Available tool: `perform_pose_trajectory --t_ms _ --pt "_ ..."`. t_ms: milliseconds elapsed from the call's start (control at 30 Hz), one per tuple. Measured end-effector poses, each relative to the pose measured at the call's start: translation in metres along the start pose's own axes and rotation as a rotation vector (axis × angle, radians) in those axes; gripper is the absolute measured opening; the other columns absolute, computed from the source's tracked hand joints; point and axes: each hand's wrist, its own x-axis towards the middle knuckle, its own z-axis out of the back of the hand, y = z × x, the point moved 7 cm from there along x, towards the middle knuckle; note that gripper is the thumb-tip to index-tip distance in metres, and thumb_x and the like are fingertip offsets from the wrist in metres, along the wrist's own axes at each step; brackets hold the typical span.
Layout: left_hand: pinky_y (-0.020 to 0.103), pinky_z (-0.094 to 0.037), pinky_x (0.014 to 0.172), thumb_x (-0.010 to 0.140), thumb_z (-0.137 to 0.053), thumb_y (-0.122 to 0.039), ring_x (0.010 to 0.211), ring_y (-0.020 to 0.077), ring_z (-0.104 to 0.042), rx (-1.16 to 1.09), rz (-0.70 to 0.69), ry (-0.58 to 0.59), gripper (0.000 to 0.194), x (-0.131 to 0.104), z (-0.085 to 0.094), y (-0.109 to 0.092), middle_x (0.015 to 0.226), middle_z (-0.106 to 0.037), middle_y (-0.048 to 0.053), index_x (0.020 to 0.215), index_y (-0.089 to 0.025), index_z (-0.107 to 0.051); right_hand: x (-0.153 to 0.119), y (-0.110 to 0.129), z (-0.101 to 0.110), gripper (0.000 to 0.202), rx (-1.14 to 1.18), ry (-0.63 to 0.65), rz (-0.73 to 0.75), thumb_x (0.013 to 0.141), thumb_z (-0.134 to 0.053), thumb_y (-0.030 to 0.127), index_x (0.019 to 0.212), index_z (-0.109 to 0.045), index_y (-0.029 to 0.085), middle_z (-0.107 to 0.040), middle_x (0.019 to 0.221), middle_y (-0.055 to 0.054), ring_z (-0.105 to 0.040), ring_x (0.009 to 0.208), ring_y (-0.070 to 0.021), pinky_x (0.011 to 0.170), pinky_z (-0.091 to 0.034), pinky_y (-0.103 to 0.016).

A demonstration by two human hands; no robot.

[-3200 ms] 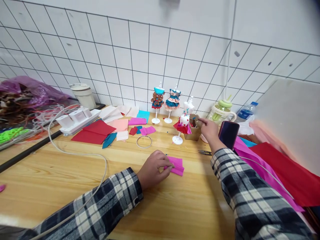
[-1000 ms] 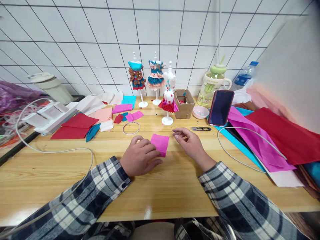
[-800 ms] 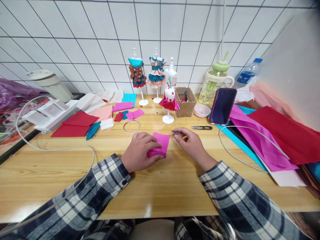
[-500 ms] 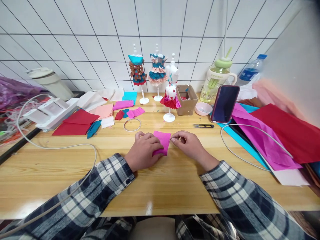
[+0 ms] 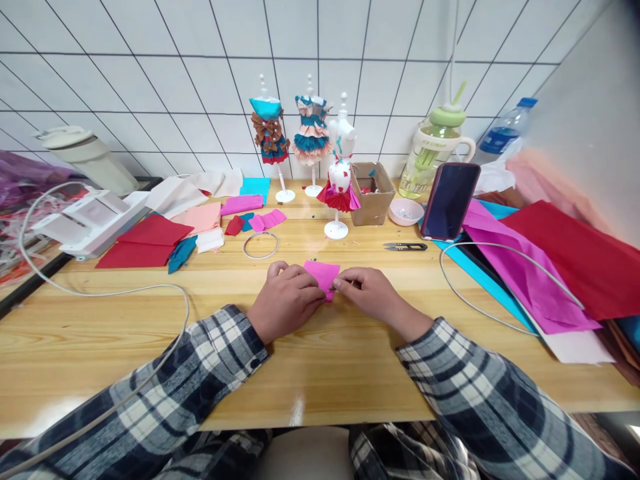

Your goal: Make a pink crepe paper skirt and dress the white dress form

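A small pink piece of crepe paper lies on the table in front of me, its lower part covered by my fingers. My left hand holds it from the left, with curled fingers over its lower left side. From the right, my right hand pinches its right edge between thumb and forefinger. My fingertips nearly meet at the paper's lower edge. Whether anything tiny sits in the right pinch is too small to tell.
Behind the paper stand three small dress forms and a cardboard box. A metal ring, thread snips, a pink bowl and a propped phone are nearby. Coloured sheets and a cable flank my arms.
My right hand has moved left, from just off the paper's right edge onto it, closer to my left fingers. The view has tilted slightly.
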Motion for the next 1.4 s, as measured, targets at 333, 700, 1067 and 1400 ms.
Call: perform_pose_trajectory --t_ms 333,700,1067,1400 --pt "0.040 -0.027 0.082 0.091 -0.058 -0.032 0.084 0.0177 -0.058 -0.054 0.028 0.024 0.014 0.000 -0.004 0.001 0.085 -0.073 -0.001 0.089 -0.027 -0.070 0.001 -0.002 -0.007 0.033 -0.071 0.077 -0.022 0.092 -0.050 0.032 0.068 -0.069 0.019 -0.066 0.068 0.001 -0.054 0.064 -0.0117 0.060 -0.032 -0.023" --pt "0.042 -0.027 0.086 0.091 -0.057 -0.034 0.084 0.0182 -0.057 -0.070 0.059 0.036 0.016 -0.002 -0.008 0.003 0.082 -0.071 -0.001 0.088 -0.026 -0.070 0.001 -0.001 -0.009 0.030 -0.155 0.125 0.014 0.091 -0.051 0.029 0.070 -0.070 0.020 -0.062 0.068 0.001 -0.051 0.065 -0.0106 0.058 -0.029 -0.024" --pt "0.042 -0.029 0.085 0.092 -0.053 -0.031 0.085 0.0195 -0.054 -0.077 0.026 0.101 0.019 -0.001 -0.020 0.002 0.083 -0.070 0.002 0.092 -0.025 -0.071 0.001 -0.004 -0.011 0.029 -0.182 0.158 0.021 0.090 -0.052 0.031 0.069 -0.070 0.020 -0.063 0.068 0.001 -0.051 0.065 -0.0109 0.058 -0.028 -0.025" --pt "0.045 -0.026 0.088 0.089 -0.056 -0.027 0.085 0.0188 -0.054 -0.014 0.002 0.071 0.015 0.001 -0.016 -0.001 0.079 -0.070 -0.001 0.084 -0.025 -0.069 0.000 -0.005 -0.008 0.032 -0.160 0.163 -0.028 0.091 -0.051 0.032 0.072 -0.073 0.020 -0.068 0.069 0.001 -0.056 0.065 -0.0121 0.059 -0.033 -0.025"
